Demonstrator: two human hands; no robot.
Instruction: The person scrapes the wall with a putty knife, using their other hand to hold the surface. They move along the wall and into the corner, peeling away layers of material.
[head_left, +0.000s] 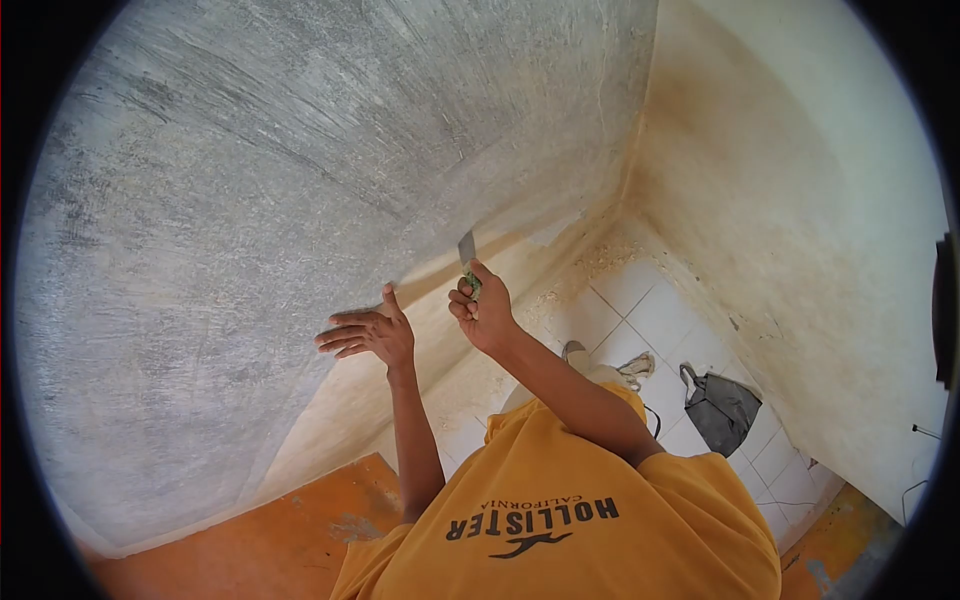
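My right hand is wrapped round the green patterned handle of a putty knife. Its flat metal blade points up and meets the wall near the lower border of the scraped grey area. To the left, my left hand is open, fingers spread and thumb up, right at the wall surface. The wall is rough and streaked grey over most of its face, with a smoother cream band along the bottom.
A second stained cream wall meets the grey one at a corner on the right. On the white tiled floor lie crumbs of debris near the corner and a dark grey bag. An orange painted surface runs along the lower left.
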